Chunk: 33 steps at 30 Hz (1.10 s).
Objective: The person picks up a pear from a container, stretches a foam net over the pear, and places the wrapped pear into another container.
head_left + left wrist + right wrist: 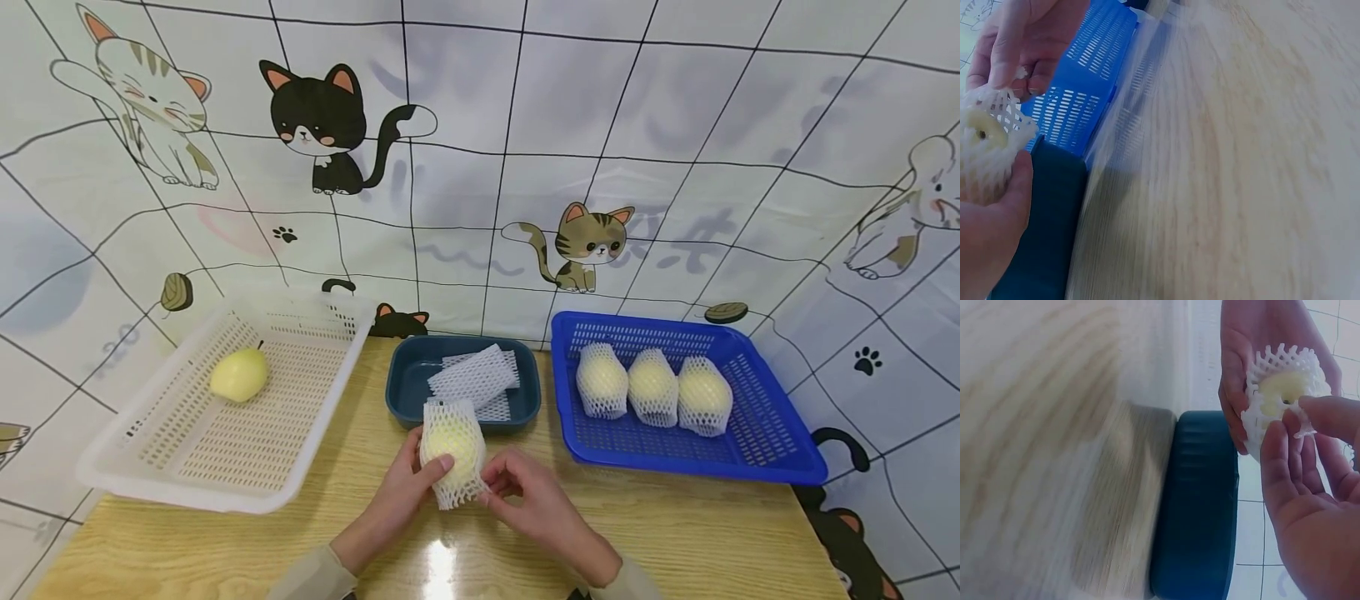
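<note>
A pear [454, 446] in a white foam net sleeve [452, 411] is held just in front of the dark teal bin. My left hand [405, 483] grips it, thumb across the front and fingers behind. With thumb and fingertips my right hand [536, 498] pinches the sleeve's lower right edge. In the right wrist view the net's open end [1282, 359] shows the pear's bottom [1286, 394] inside. The left wrist view also shows the pear's dark end spot [982, 134] through the net.
The teal bin [401, 417] holds several flat foam sleeves [476, 377]. At left, a white basket [300, 467] contains one bare pear [240, 374]. A blue basket [675, 467] at right holds three sleeved pears [653, 387]. All stand on a wooden table [712, 533] against a cat-patterned wall covering.
</note>
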Tool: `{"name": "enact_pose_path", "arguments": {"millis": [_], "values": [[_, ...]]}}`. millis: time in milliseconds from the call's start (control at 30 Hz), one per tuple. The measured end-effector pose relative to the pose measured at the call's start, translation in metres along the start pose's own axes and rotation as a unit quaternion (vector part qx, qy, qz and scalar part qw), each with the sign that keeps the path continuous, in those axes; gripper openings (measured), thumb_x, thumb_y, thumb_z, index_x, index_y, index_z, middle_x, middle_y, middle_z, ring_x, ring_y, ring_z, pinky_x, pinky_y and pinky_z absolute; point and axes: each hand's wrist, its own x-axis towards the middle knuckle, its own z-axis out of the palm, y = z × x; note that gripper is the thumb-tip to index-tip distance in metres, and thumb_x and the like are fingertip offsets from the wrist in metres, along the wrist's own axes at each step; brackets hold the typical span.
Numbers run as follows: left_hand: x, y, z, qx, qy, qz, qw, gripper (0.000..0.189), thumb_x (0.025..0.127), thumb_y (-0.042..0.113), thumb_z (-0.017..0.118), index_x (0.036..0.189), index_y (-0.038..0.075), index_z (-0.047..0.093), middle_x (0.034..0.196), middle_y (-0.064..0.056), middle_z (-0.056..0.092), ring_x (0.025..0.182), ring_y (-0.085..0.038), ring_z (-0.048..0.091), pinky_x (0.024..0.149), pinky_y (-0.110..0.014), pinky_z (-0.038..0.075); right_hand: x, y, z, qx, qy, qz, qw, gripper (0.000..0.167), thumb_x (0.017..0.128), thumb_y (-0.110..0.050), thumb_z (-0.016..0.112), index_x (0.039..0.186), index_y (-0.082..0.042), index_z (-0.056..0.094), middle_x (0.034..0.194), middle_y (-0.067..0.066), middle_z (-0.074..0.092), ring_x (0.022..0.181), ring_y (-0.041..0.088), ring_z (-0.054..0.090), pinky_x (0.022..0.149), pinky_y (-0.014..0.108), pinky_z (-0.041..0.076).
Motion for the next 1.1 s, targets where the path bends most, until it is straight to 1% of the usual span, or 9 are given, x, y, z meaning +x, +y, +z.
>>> {"name": "enact_pose_path", "arguments": {"millis": [100,200,333,433,600,733,900,1033,1100], "values": [[0.001,-0.001,0.000,0.028,0.015,0.005,0.9995,0.063,0.100,0.016,0.063,0.151,0.001,0.030,0.137,-0.022,0.056,0.112,-0.017,0.062,0.093,-0.026,0.052,-0.001,0.001,-0.001,-0.007,-0.008,0.006,0.9999,0.018,0.094,-0.011,0.077,0.105,-0.011,0.064,0.101,0.004,0.063,0.087,0.008,0.064,0.078,0.028,0.059],[0.001,-0.002,0.000,0.066,0.027,0.011,0.9974,0.061,0.099,0.019,0.066,0.150,0.003,0.035,0.133,-0.020,0.059,0.112,-0.019,0.063,0.093,-0.025,0.052,-0.001,0.001,-0.003,-0.009,0.007,0.020,0.9997,0.016,0.096,-0.015,0.076,0.106,-0.012,0.064,0.102,0.006,0.063,0.089,0.010,0.064,0.080,0.030,0.058],[0.003,-0.002,-0.001,0.081,0.019,0.017,0.9964,0.059,0.099,0.020,0.068,0.148,0.002,0.039,0.130,-0.019,0.061,0.112,-0.023,0.063,0.093,-0.027,0.053,0.001,-0.001,-0.007,-0.014,0.045,0.053,0.9975,0.011,0.101,-0.021,0.069,0.108,-0.013,0.064,0.105,0.003,0.064,0.097,0.016,0.065,0.085,0.034,0.057],[0.004,-0.001,-0.001,0.084,0.008,0.015,0.9963,0.061,0.098,0.021,0.069,0.147,0.002,0.040,0.130,-0.019,0.061,0.110,-0.022,0.064,0.091,-0.027,0.054,0.004,-0.003,-0.008,0.002,0.065,0.069,0.9956,0.018,0.106,-0.022,0.062,0.119,-0.011,0.063,0.118,0.006,0.065,0.107,0.023,0.067,0.086,0.034,0.057],[0.003,0.001,0.001,0.091,-0.016,0.013,0.9956,0.068,0.099,0.021,0.069,0.153,-0.001,0.034,0.134,-0.022,0.058,0.109,-0.023,0.067,0.087,-0.028,0.057,0.008,-0.003,-0.008,0.064,0.045,0.068,0.9946,0.039,0.110,-0.022,0.052,0.146,-0.007,0.051,0.145,0.017,0.054,0.115,0.033,0.068,0.088,0.033,0.059],[0.002,0.001,0.002,0.096,-0.031,0.015,0.9948,0.078,0.098,0.018,0.071,0.159,-0.001,0.025,0.144,-0.025,0.049,0.112,-0.028,0.068,0.085,-0.029,0.058,0.010,-0.003,-0.008,0.095,0.024,0.075,0.9924,0.043,0.112,-0.023,0.049,0.152,-0.007,0.046,0.149,0.020,0.049,0.115,0.033,0.068,0.087,0.033,0.059],[0.001,-0.001,0.003,0.160,-0.018,0.040,0.9861,0.090,0.095,0.020,0.076,0.163,0.004,0.019,0.154,-0.026,0.040,0.107,-0.027,0.070,0.081,-0.026,0.058,0.012,-0.003,-0.008,0.122,0.012,0.094,0.9881,0.044,0.112,-0.024,0.047,0.153,-0.009,0.045,0.139,0.022,0.051,0.109,0.032,0.068,0.085,0.040,0.060],[0.000,-0.001,0.005,0.210,0.008,0.070,0.9751,0.100,0.092,0.022,0.080,0.165,0.007,0.014,0.153,-0.022,0.041,0.100,-0.020,0.071,0.076,-0.025,0.059,0.014,-0.002,-0.006,0.152,0.004,0.108,0.9825,0.046,0.112,-0.025,0.046,0.155,-0.009,0.042,0.139,0.024,0.047,0.110,0.032,0.066,0.087,0.047,0.060],[0.001,0.000,0.006,0.241,0.026,0.090,0.9659,0.104,0.090,0.024,0.083,0.165,0.006,0.013,0.152,-0.018,0.042,0.093,-0.017,0.071,0.073,-0.025,0.059,0.015,-0.002,-0.006,0.165,0.003,0.115,0.9794,0.047,0.112,-0.026,0.046,0.155,-0.007,0.040,0.139,0.025,0.046,0.111,0.032,0.066,0.088,0.048,0.059]]}}
